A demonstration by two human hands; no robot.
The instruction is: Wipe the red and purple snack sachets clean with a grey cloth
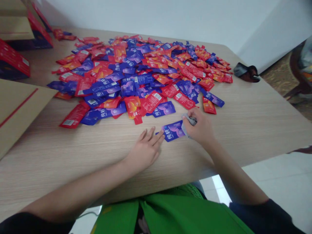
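A blue pouch (173, 130) with pale lettering lies flat on the wooden table, near its front edge. My left hand (146, 148) rests palm down with its fingers stretched out, the fingertips touching the pouch's narrow left end. Bunched in my right hand (201, 126) is a grey cloth (185, 125), pressed against the pouch's right end. Just beyond my hands spreads a big heap of blue and red pouches (131, 85); another blue pouch (165, 109) lies at the heap's near edge.
Red and blue boxes (14, 61) stand at the far left, with a tan cardboard flap (21, 110) reaching over the table (97, 165). A dark, glossy object (246, 72) sits near the right edge. A white wall (156, 19) rises behind the heap.
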